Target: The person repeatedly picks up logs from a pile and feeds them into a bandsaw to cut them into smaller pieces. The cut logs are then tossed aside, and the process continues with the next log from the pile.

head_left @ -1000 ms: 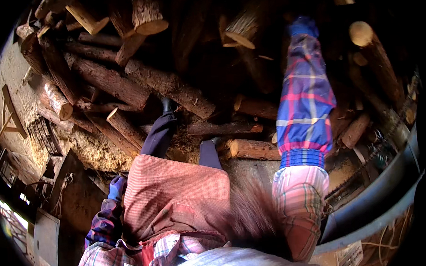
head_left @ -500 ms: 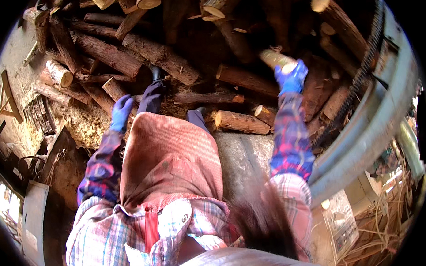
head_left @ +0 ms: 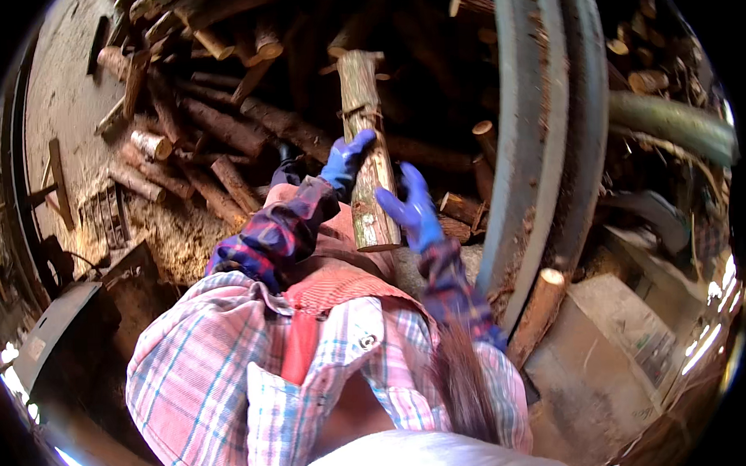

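Head cam, 2 hands (head_left: 348, 164) (head_left: 413, 213), 1 log (head_left: 376, 167) btwn

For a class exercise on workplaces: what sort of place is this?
Probably a wood store or timber shed: brown, bark-covered cylindrical logs lie heaped, some showing flat, pale cut ends, and yellowish, sawdust-like loose material lies beside them.

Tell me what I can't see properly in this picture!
In the head view:
The underside of the held log: hidden by its own upper side.
Whether the right hand touches it: unclear from this angle.
Most of the legs: behind the apron and left sleeve.
The back of the woodpile: lost in dark shadow.
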